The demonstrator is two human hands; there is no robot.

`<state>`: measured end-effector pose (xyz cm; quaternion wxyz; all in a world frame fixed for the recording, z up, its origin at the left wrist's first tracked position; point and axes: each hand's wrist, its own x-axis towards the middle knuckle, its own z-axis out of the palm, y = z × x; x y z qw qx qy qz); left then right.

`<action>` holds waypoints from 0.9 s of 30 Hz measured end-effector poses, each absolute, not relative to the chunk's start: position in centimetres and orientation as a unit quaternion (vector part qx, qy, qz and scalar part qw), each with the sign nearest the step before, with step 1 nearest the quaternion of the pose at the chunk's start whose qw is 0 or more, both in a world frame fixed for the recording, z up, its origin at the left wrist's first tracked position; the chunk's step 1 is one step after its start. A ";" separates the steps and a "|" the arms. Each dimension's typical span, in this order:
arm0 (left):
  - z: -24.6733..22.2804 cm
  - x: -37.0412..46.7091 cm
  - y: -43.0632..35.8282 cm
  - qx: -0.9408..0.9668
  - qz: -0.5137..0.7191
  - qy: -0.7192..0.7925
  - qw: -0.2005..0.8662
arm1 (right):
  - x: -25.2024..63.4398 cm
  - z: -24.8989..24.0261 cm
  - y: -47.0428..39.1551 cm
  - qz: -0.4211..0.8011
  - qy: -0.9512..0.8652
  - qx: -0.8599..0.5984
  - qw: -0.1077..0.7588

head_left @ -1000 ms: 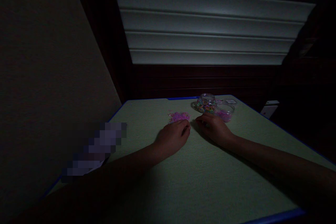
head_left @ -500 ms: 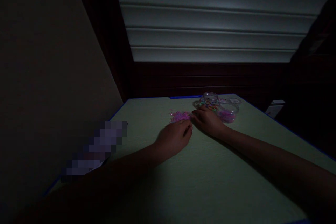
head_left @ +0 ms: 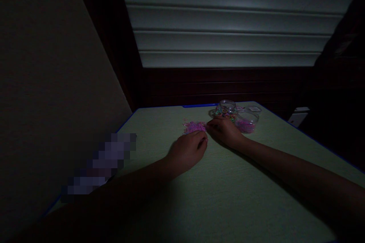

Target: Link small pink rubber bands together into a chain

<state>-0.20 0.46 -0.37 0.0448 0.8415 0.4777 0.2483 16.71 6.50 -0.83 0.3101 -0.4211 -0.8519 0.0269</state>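
A loose pile of small pink and purple bands lies on the pale green table. My left hand is curled at the near side of the pile, its fingertips pressed together; anything in them is too small to name. Just right of the pile, my right hand has its fingers bent together, and its fingertips are too dark to show what they hold. Beyond it stands a clear jar of multicoloured bands. A second clear tub with pink bands stands to its right.
A clear lid lies behind the tub. Along the table's left edge is a pixelated object. A dark wooden frame with pale slats rises behind the table, and a white object is beyond its right edge.
The view has shifted slightly. Both hands keep nearly the same places beside the pile, with only slight finger movement.
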 end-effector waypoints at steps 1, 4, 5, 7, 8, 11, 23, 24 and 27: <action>-0.4 -0.2 0.4 0.841 0.246 0.479 0.046 | 16.8 -0.8 6.4 0.027 -0.850 -0.422 0.314; -0.4 -0.2 0.4 0.841 0.242 0.482 0.049 | 17.0 -0.6 6.0 0.026 -0.843 -0.425 0.329; -0.4 -0.1 0.4 0.841 0.241 0.482 0.050 | 17.1 -0.6 5.9 0.025 -0.840 -0.425 0.336; -0.4 -0.1 0.5 0.841 0.242 0.481 0.051 | 17.3 -0.6 5.8 0.028 -0.837 -0.423 0.347; -0.4 -0.2 0.5 0.841 0.243 0.480 0.051 | 17.3 -0.6 5.7 0.030 -0.835 -0.421 0.352; -0.5 -0.2 0.5 0.841 0.248 0.479 0.053 | 17.4 -0.5 5.6 0.038 -0.834 -0.418 0.357; -0.5 -0.3 0.8 0.813 0.319 0.481 0.074 | 17.2 -0.1 4.7 0.054 -0.835 -0.391 0.382; -0.5 -0.3 0.9 0.805 0.330 0.487 0.079 | 17.1 -0.1 4.6 0.055 -0.836 -0.388 0.385; -0.8 -0.3 1.2 0.786 0.342 0.506 0.098 | 16.9 0.1 4.2 0.060 -0.838 -0.376 0.390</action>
